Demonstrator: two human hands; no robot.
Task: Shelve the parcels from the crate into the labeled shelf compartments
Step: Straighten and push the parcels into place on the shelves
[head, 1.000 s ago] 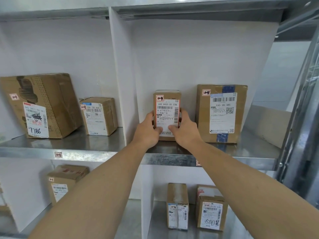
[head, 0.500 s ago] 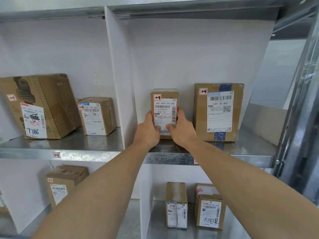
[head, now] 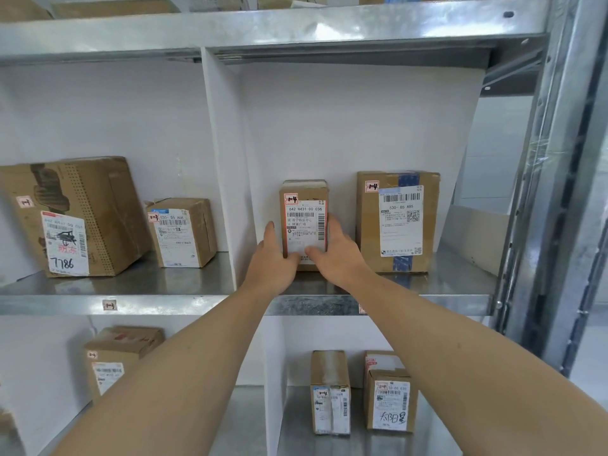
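Observation:
A small upright cardboard parcel (head: pixel 304 218) with a white shipping label and a red "1-4" sticker stands on the metal shelf (head: pixel 444 284), in the right compartment beside the white divider (head: pixel 227 179). My left hand (head: pixel 273 258) holds its left side, thumb across the lower front. My right hand (head: pixel 337 255) holds its right side, thumb also on the front. A larger parcel (head: pixel 398 222) marked "1-4" stands just to its right. The crate is out of view.
The left compartment holds a big brown box (head: pixel 75 215) and a smaller box (head: pixel 181 232), above a "1-3" edge tag (head: pixel 109 305). The lower shelf carries several more parcels (head: pixel 330 391). A steel upright (head: pixel 559 159) bounds the rack on the right.
The view has tilted up, showing the upper shelf beam. Both hands stay on the small parcel, which sits in the same spot beside the divider.

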